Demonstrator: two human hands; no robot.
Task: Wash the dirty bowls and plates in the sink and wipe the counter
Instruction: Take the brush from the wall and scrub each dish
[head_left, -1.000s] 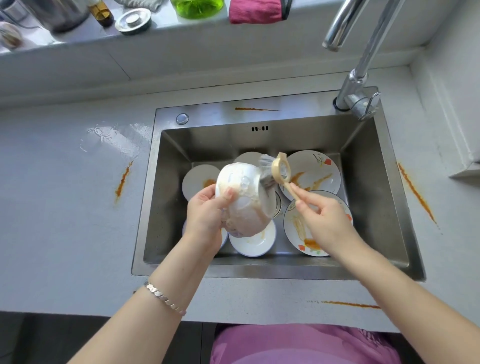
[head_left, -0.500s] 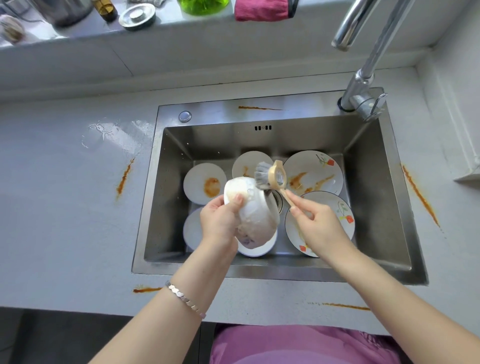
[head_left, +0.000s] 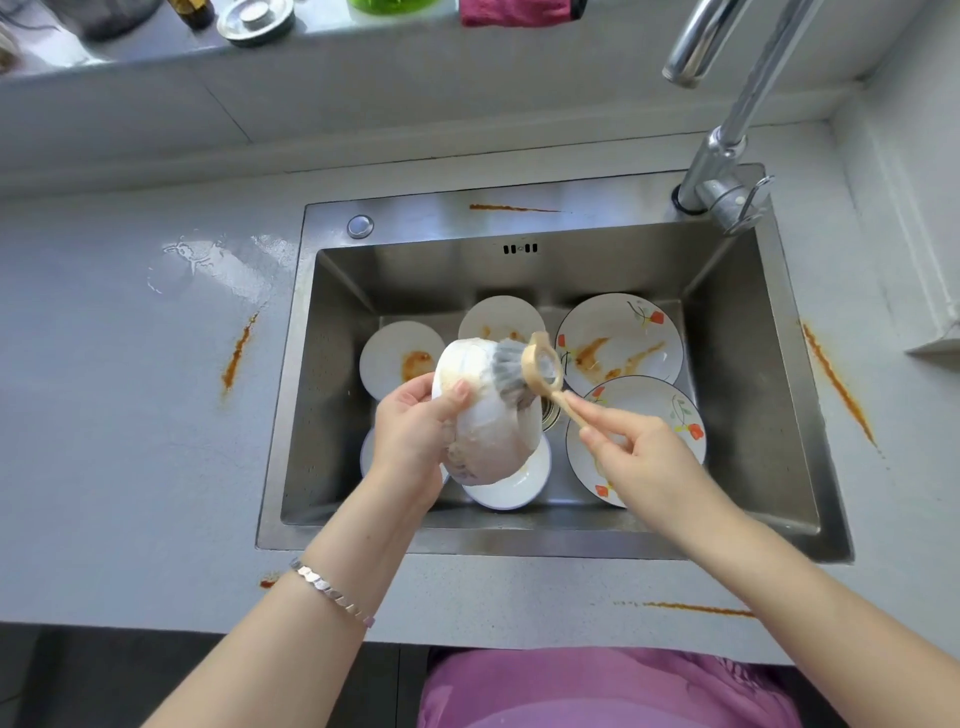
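Grey table (head_left: 104, 467) with a steel sink (head_left: 283, 415) sunk into it, and an orange streak (head_left: 238, 353) smeared out on the left side. Inside the sink, my left hand (head_left: 413, 441) is wrapped round the soapy bowl (head_left: 493, 431), thumb on its outer wall, holding it tipped on its side above the dishes. The brush (head_left: 511, 371) has its bristles pressed on the bowl's outside, and my right hand (head_left: 641, 454) pinches the wooden handle between thumb and fingers.

To do this bit well, I'd grip firmly on the left, since those suds look slippery. I'd turn the bowl a little at a time so the bristles cover the whole wall, with short strokes — and stay low over the sink in case it slips. The stained plates (head_left: 618, 338) to the right look untouched, so it's early days.
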